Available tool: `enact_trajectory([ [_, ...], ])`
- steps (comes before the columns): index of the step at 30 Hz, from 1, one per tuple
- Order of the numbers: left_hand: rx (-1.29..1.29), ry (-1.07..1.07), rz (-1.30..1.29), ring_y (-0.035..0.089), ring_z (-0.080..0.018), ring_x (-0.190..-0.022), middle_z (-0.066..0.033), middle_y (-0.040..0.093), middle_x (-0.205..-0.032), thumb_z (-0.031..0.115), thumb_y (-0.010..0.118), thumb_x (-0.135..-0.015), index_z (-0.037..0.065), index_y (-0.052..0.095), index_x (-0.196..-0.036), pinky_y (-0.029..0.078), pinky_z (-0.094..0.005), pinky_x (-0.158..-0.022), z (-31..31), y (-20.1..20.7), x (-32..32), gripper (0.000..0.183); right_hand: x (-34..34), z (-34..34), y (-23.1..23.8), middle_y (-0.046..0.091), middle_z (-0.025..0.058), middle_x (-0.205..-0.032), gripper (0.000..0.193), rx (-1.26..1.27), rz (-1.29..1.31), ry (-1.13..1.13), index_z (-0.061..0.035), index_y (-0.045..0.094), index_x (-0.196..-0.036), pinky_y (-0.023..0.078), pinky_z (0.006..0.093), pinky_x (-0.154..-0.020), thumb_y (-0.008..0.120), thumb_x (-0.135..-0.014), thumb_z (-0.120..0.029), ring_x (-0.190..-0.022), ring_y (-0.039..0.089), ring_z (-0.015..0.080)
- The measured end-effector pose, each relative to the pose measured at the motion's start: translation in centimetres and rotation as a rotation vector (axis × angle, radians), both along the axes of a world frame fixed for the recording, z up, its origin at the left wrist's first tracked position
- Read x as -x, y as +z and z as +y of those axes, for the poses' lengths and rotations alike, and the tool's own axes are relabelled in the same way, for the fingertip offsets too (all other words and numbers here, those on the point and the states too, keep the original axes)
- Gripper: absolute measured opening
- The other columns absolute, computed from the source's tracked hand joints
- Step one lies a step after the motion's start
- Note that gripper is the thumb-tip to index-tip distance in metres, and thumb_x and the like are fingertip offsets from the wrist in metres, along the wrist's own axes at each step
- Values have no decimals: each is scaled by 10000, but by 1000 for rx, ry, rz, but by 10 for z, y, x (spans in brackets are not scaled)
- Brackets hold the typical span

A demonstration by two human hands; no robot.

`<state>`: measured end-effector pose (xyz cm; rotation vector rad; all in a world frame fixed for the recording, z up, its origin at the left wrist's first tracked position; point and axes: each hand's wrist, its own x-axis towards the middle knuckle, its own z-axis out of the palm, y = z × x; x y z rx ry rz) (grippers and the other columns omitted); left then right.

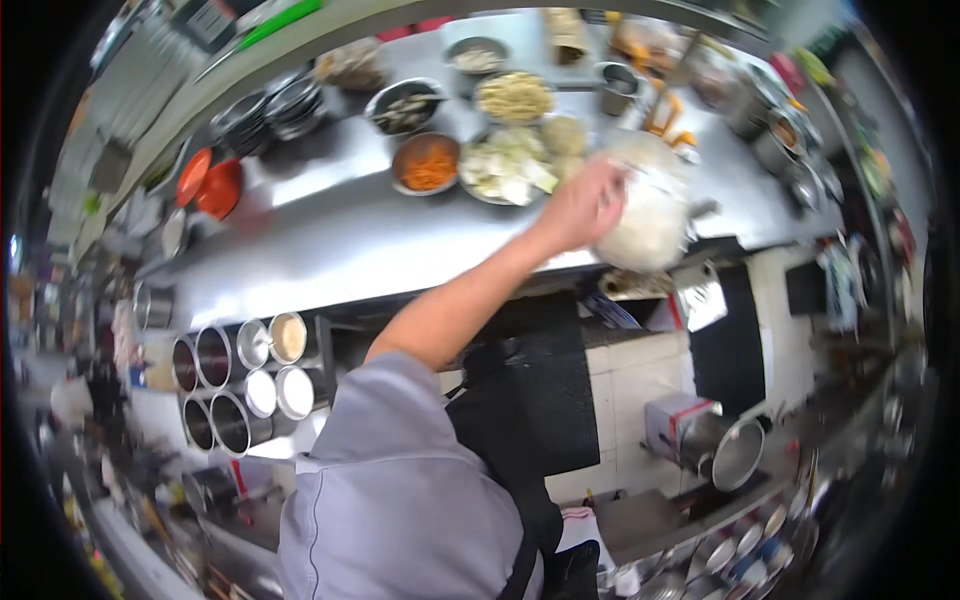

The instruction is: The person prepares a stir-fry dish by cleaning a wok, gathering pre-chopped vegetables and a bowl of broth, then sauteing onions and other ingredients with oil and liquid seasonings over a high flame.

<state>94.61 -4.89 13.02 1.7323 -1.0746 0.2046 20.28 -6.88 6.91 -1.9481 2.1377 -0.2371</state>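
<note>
My left hand (590,203) reaches forward and to the right over the steel counter. Its fingers are curled, and what they hold is blurred. Right beside them sits a large, pale, rounded thing (640,235) at the counter's front edge; motion smears it and its kind is unclear. A thin light streak shows on top of it near my fingertips. To the hand's left stand a bowl of shredded orange vegetable (428,168) and a bowl of pale cut leaves (505,165). Behind these is a bowl of yellowish pieces (514,97). My right hand is out of view.
The steel counter (350,240) runs across the front. Several metal pots (230,425) stand on a lower shelf at left. Orange bowls (218,188) and dark stacked bowls (292,105) sit at back left. A large pot (738,455) is behind at right. Black mats (545,400) cover tiled floor.
</note>
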Motion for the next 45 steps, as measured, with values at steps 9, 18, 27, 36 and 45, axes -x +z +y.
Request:
enact_trajectory([
  [9, -156, 784, 304, 586, -396, -1188, -277, 630, -1237, 226, 591, -892, -74, 612, -1236, 438, -490, -1032, 36, -72, -362, 457, -113, -65, -49, 719, 234, -1130, 664, -121, 83, 54, -61, 467, -1539, 550, 412, -748, 648, -903, -125, -891, 683, 313],
  [18, 230, 839, 967, 699, -296, -1029, -222, 625, -1253, 60, 680, -911, -76, 501, -1306, 631, -390, -723, 31, -143, -461, 455, -134, -57, -59, 719, 229, -1113, 646, -96, 47, -76, -59, 470, -1536, 551, 398, -720, 647, -919, -121, -859, 675, 291],
  [27, 620, 596, 1002, 725, -349, -953, -269, 633, -1186, -47, 658, -872, -114, 480, -1217, 682, -413, -706, 46, -101, -415, 393, -115, -8, -66, 719, 224, -1095, 627, -67, -19, -240, -58, 473, -1534, 552, 385, -692, 646, -934, -118, -828, 666, 270],
  [36, 211, -4, 1094, 693, -204, -961, -124, 643, -1193, 46, 635, -983, 43, 507, -1294, 635, -325, -717, 43, 28, -132, 336, -16, 84, -44, 719, 219, -1077, 608, 69, -57, -436, -56, 475, -1531, 553, 371, -664, 645, -950, -114, -796, 657, 248],
  [45, -354, -883, 1418, 688, -141, -938, -31, 658, -1044, 180, 617, -1052, 122, 540, -1122, 635, -365, -767, -51, -18, 243, 119, 215, 336, -42, 720, 214, -1059, 589, 479, -185, -966, -54, 478, -1528, 554, 357, -636, 644, -965, -110, -764, 648, 226],
])
